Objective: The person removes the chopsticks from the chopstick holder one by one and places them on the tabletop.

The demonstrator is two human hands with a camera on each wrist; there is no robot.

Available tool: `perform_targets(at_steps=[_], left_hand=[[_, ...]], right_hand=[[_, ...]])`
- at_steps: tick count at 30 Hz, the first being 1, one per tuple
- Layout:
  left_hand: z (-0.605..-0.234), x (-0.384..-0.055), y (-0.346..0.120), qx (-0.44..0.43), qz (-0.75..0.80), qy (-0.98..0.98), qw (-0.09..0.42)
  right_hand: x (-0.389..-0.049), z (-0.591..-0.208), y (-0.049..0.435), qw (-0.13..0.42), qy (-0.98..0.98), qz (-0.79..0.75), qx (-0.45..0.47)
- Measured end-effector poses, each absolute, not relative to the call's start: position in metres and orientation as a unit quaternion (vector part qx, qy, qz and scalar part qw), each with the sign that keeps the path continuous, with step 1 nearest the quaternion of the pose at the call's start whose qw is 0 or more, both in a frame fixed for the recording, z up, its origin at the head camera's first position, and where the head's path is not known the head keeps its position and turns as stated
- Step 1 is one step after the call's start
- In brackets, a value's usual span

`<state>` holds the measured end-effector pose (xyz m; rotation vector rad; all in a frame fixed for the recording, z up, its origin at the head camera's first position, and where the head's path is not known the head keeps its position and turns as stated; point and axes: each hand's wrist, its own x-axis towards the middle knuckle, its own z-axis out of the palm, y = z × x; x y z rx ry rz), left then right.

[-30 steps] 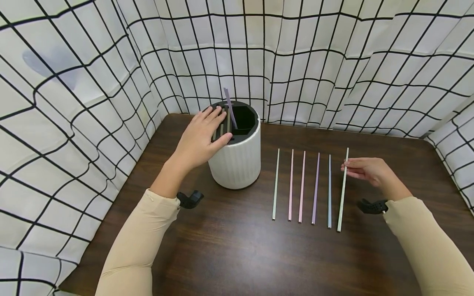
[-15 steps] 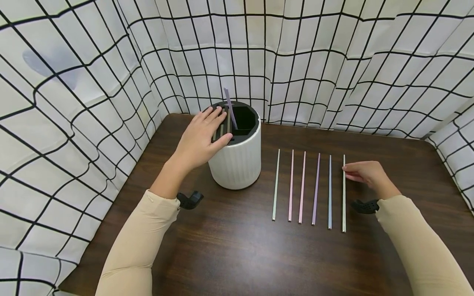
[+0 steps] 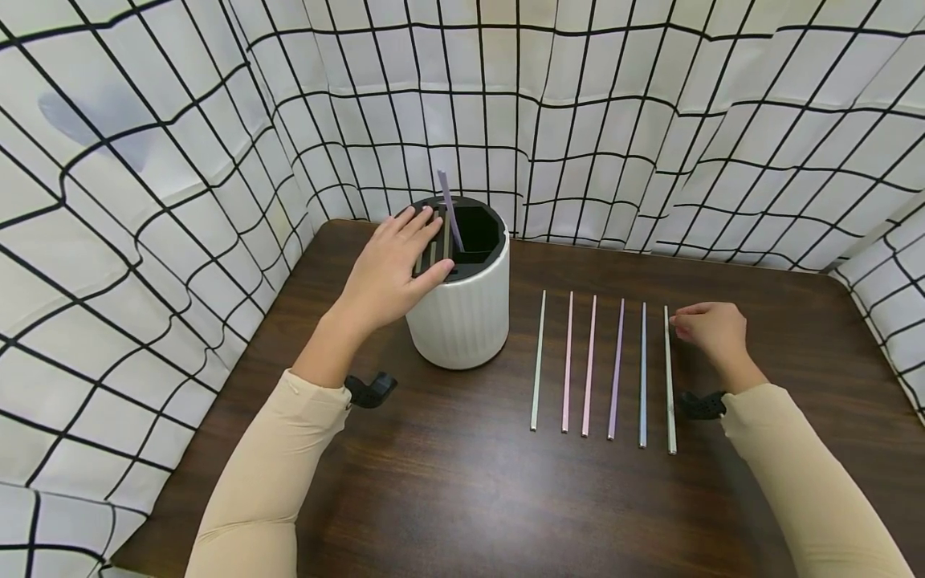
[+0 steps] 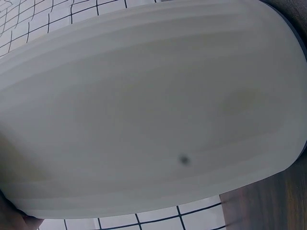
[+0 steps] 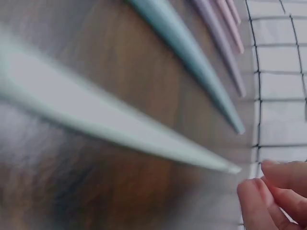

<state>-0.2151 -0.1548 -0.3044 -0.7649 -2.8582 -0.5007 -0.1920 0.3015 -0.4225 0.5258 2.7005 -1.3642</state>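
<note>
Rightmost pale chopstick (image 3: 668, 379) flat on counter (image 3: 448, 482), long axis running away from body, far tip just left of right hand (image 3: 704, 329). Fingers (image 5: 268, 191) loosely curled, gripping nothing. Left hand (image 3: 390, 269) farther off, laid flat over white holder (image 3: 462, 313) rim.

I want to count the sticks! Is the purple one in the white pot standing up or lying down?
Standing up, a little tilted. The purple chopstick pokes out of the white holder, its lower part hidden inside.
</note>
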Motion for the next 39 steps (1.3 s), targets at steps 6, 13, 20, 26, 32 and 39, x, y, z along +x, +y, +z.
perform_targets(at_steps=[6,13,20,26,32,39], left_hand=[[-0.304,-0.215,-0.155,-0.257,-0.167,-0.949,0.072],[-0.303,-0.214,-0.156,-0.256,-0.171,-0.949,0.074],[-0.303,-0.214,-0.155,-0.257,-0.168,-0.949,0.073],[-0.302,-0.213,-0.155,-0.257,-0.165,-0.949,0.073],[-0.302,-0.212,-0.156,-0.256,-0.166,-0.949,0.076],[-0.303,-0.213,-0.156,-0.256,-0.165,-0.950,0.073]], right_hand=[[-0.195,-0.399,0.268,-0.026,0.900,-0.417,0.124],[-0.209,-0.369,0.227,-0.057,0.850,-0.518,0.078],[-0.221,-0.341,0.187,-0.095,0.852,-0.512,0.048],[-0.229,-0.322,0.157,-0.131,0.855,-0.502,0.002],[-0.234,-0.311,0.132,-0.144,0.841,-0.520,-0.045],[-0.235,-0.302,0.103,-0.170,0.821,-0.538,-0.089]])
